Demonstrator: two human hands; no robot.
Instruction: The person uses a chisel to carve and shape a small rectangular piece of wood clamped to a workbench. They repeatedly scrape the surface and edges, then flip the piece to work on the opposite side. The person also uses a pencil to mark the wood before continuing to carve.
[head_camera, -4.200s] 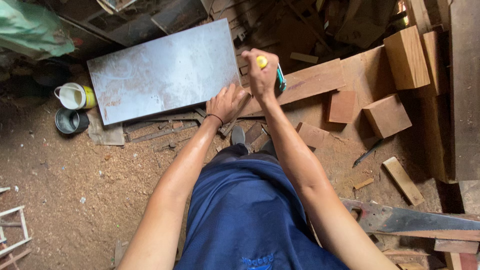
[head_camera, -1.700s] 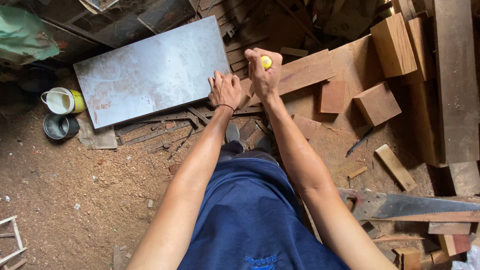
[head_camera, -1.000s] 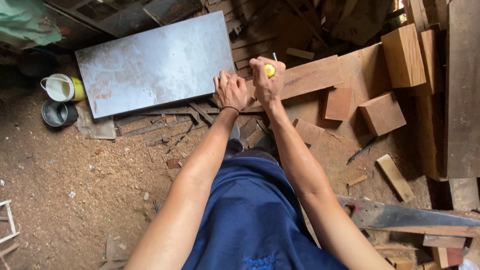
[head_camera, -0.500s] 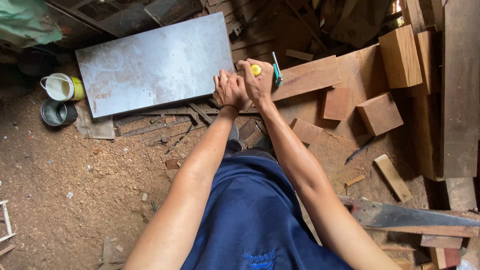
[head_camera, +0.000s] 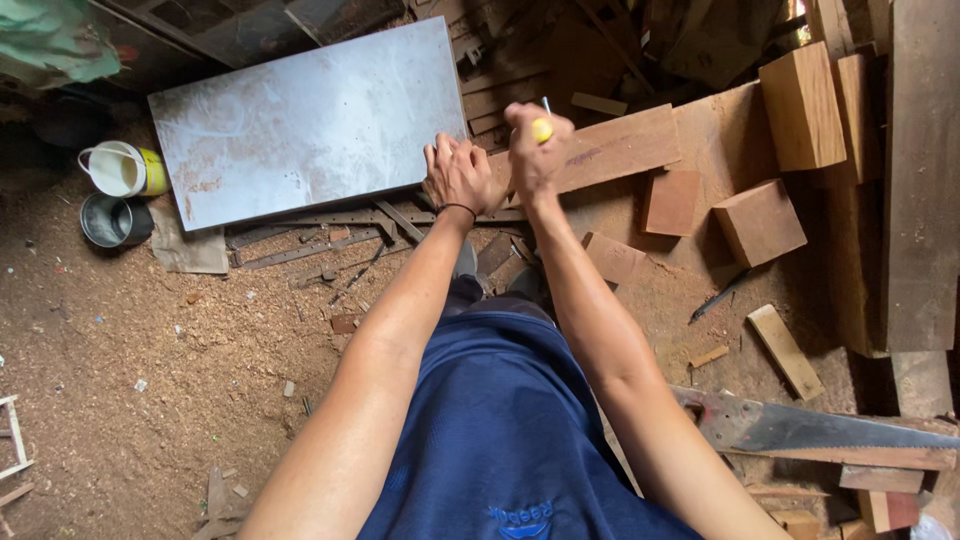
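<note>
right hand (head_camera: 537, 150) fist closing round yellow-handled tool (head_camera: 542, 128), tip down on plank (head_camera: 610, 150); left hand (head_camera: 458, 176) fingers spread flat, gripping nothing, steadying metal sheet (head_camera: 310, 125) edge.

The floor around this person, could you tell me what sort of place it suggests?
Probably a rough woodworking shed: sawdust floor, cut wood blocks, a handsaw.
</note>
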